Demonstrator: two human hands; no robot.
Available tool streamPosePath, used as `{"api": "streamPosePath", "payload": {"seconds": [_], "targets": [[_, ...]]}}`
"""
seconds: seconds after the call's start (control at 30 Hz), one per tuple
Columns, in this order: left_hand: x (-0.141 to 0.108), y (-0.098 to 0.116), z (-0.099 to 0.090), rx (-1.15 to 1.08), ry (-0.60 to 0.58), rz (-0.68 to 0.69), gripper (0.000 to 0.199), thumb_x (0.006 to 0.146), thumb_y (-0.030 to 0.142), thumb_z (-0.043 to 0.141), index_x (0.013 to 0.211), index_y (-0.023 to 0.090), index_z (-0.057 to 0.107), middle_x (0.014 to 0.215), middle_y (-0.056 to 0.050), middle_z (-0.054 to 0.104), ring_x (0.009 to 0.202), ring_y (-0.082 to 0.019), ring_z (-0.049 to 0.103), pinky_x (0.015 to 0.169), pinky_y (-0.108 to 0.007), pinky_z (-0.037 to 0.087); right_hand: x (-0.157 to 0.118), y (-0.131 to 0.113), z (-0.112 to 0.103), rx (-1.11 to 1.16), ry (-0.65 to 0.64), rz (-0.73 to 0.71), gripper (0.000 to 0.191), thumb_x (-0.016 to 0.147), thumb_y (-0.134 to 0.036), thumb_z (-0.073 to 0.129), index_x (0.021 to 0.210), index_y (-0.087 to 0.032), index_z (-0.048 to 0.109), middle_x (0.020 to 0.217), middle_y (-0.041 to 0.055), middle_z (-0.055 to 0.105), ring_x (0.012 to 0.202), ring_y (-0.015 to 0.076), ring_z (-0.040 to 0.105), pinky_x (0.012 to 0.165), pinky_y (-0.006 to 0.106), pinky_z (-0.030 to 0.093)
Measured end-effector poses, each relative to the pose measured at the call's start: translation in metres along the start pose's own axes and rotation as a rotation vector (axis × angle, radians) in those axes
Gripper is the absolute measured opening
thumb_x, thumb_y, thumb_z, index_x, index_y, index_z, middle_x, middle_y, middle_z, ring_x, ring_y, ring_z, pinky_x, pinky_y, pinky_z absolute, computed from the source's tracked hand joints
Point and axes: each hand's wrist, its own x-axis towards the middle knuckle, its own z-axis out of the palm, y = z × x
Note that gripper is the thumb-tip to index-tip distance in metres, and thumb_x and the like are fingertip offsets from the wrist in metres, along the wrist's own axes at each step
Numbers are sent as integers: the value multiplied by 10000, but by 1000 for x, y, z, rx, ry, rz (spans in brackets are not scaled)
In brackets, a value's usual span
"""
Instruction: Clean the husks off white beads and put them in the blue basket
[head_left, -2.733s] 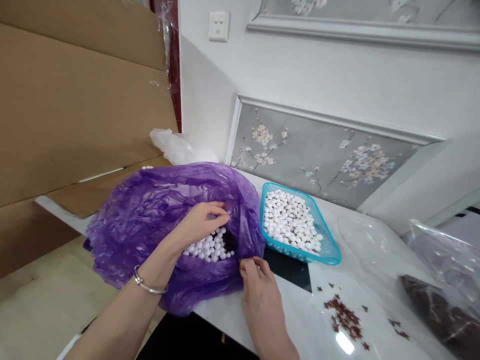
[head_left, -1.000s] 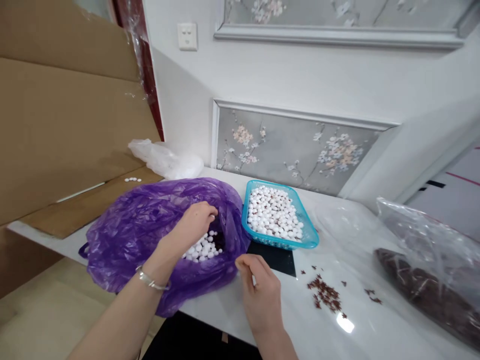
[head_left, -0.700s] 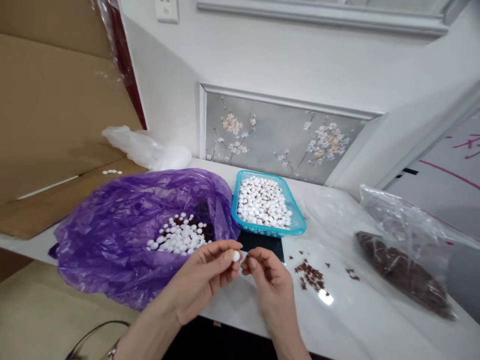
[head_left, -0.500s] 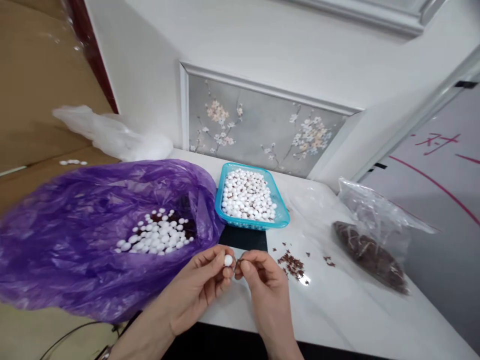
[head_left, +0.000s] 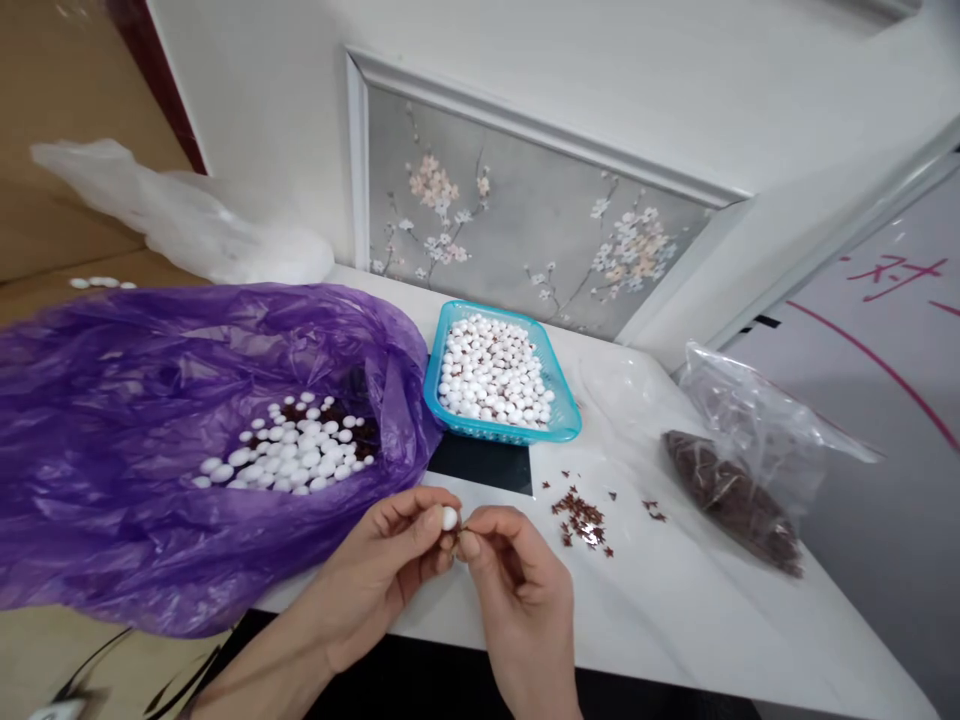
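White ball (head_left: pixel 449 518), held above the near part of the tabletop (head_left: pixel 637 620), in front of the blue basket. Left hand (head_left: pixel 390 565): fingers clamped on the ball, thumb against one side, with much of the round surface exposed. Right hand (head_left: pixel 525 605): fingers together at the tips, just beside the ball, apparently on a small brown piece (head_left: pixel 460 535) too slight to identify; whether it touches the ball cannot be told.

Left of the hands, an open purple bag (head_left: pixel 150 350) contains loose white balls (head_left: pixel 300 450) over darker matter. Beyond the hands, the blue basket (head_left: pixel 566 427) holds many more balls mixed with brown bits; a black rectangle (head_left: pixel 480 465) lies by its near side. To the right, brown star-shaped pieces (head_left: pixel 581 515) lie scattered, and farther right is a clear bag (head_left: pixel 735 490) with dark brown contents. Behind the purple bag rests a translucent white bag (head_left: pixel 225 235).

Possible faults, as judged from this arrangement: the smooth ball could slip if squeezed off-centre, then roll across the glossy surface or off the near edge; the brown piece could drop or snap if pinched or pressed at an angle; a sleeve or wrist catching the purple bag's slack film could tip its loose balls out.
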Motion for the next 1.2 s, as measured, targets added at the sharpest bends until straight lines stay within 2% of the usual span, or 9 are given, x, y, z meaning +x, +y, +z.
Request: {"api": "streamPosePath", "payload": {"seconds": [0.17, 0.5, 0.63, 0.87, 0.97, 1.2], "targets": [[0, -3, -2, 19, -1, 13, 180, 731, 282, 788, 836, 147, 730, 755, -10, 639, 660, -69, 571, 684, -163, 502, -4, 4, 2, -135, 14, -83, 100, 917, -201, 537, 851, -218, 611, 796, -7, 626, 736, 128, 603, 680, 233, 489], [1, -6, -6, 47, 17, 48, 181, 715, 272, 802, 841, 155, 746, 756, -6, 665, 678, -72, 570, 723, -171, 497, -2, 3, 3, -187, 24, -94, 101, 911, -222, 540, 835, -206, 604, 767, -8, 625, 699, 126, 596, 652, 226, 481], [-1, -4, -5, 37, 18, 46, 186, 715, 258, 803, 848, 140, 751, 739, -6, 670, 667, -66, 569, 719, -161, 496, 0, 0, 4, -145, 22, -57, 102, 898, -241, 567, 818, -209, 623, 738, -20, 636, 668, 111, 596, 635, 201, 479], [-3, -1, -1, -2, -20, 42, 158, 742, 255, 781, 824, 124, 744, 722, -17, 675, 662, -79, 590, 696, -174, 505, 2, -9, -2, 27, -57, 144, 90, 872, -277, 609, 868, -212, 672, 783, -8, 689, 714, 118, 635, 692, 199, 507], [-3, -1, -2, 5, -40, 45, 160, 755, 256, 770, 839, 123, 743, 725, -21, 673, 664, -80, 591, 705, -178, 505, 2, -9, -1, 43, -21, 154, 101, 871, -290, 611, 856, -204, 660, 751, -10, 673, 699, 119, 630, 679, 201, 509], [-3, -3, -3, 38, 24, 61, 179, 703, 256, 812, 829, 146, 749, 758, -9, 681, 710, -83, 590, 735, -173, 498, 0, -3, 4, -35, 10, 103, 114, 873, -306, 595, 848, -203, 638, 774, -5, 650, 702, 123, 609, 659, 205, 498]]}}
